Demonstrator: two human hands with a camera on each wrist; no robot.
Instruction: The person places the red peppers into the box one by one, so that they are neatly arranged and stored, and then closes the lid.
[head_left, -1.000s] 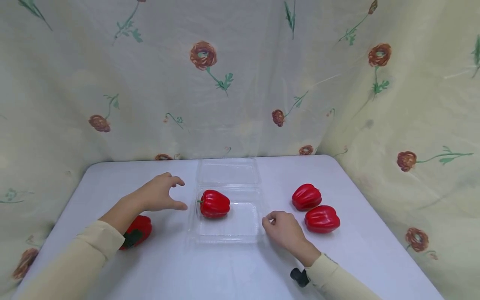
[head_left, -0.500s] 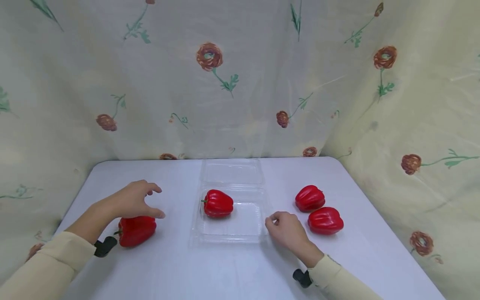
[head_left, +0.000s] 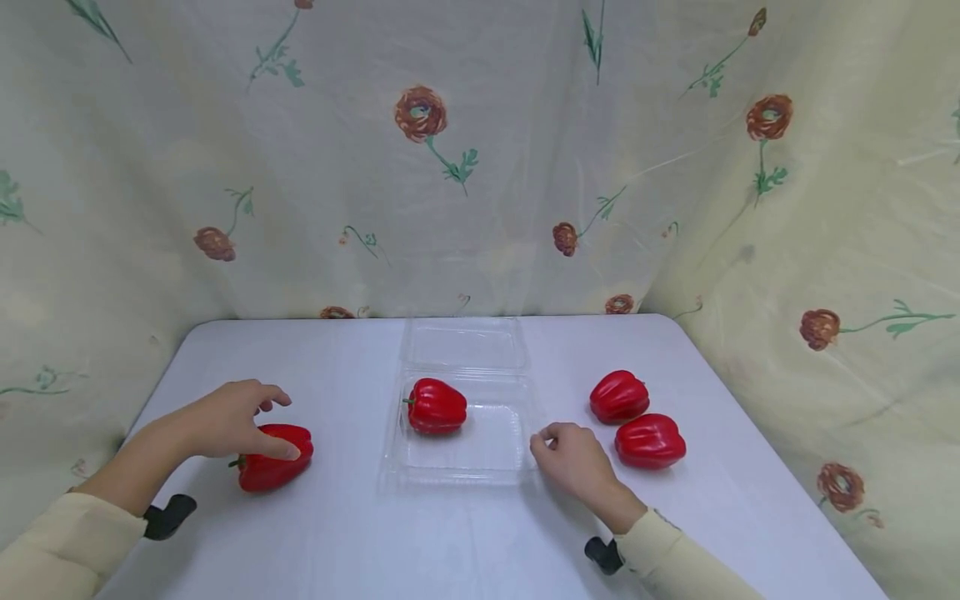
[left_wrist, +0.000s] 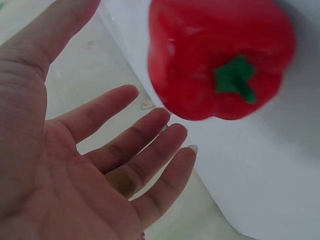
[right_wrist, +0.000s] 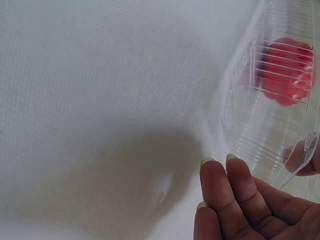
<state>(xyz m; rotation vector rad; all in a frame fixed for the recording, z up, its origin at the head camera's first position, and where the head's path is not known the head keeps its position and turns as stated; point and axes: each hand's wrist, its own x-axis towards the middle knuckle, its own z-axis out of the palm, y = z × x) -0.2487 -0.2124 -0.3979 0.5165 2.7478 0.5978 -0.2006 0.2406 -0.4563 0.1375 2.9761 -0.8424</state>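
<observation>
My left hand (head_left: 232, 421) is spread above a red bell pepper (head_left: 273, 471) at the left of the table. In the left wrist view this bell pepper (left_wrist: 215, 40) shows its green stem, apart from the loosely bent fingers (left_wrist: 130, 135). A clear plastic clamshell container (head_left: 457, 475) lies with its lid raised back in the middle. One red bell pepper (head_left: 437, 408) lies in its left half. At the container's right side, my right hand (head_left: 577, 467) holds the edge between thumb and fingers; the right wrist view shows the thumb (right_wrist: 302, 159) at the plastic wall.
Two more red bell peppers, a rear one (head_left: 619, 397) and a front one (head_left: 650, 442), lie right of the container on the white table (head_left: 360, 542). A flowered curtain (head_left: 480, 167) hangs behind the table and along its sides.
My left hand has moved left and down from beside the container to the left bell pepper. The right hand stays at the container's edge. The view has shifted slightly.
</observation>
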